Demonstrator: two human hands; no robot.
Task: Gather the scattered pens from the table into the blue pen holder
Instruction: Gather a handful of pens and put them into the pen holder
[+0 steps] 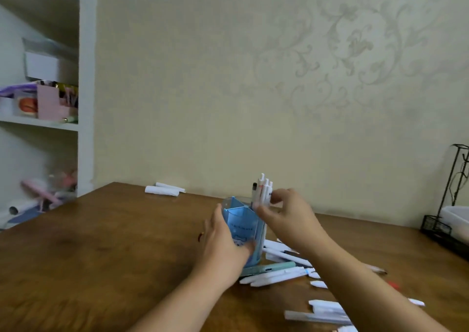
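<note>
The blue pen holder (239, 223) stands on the wooden table (101, 255) near its middle. My left hand (223, 243) grips the holder's left side, thumb across its front. Several white pens (264, 194) stand upright in its right compartment, and my right hand (286, 215) pinches that bunch from the right. More white pens (279, 274) lie scattered on the table just behind and right of the holder, partly hidden by my right forearm. A green pen (274, 267) lies among them.
Two white pens (165, 190) lie at the table's far edge by the wall. More pens (322, 311) lie near the front right. A black wire rack (449, 220) with a white tray stands at the right edge. White shelves (43, 103) stand at left.
</note>
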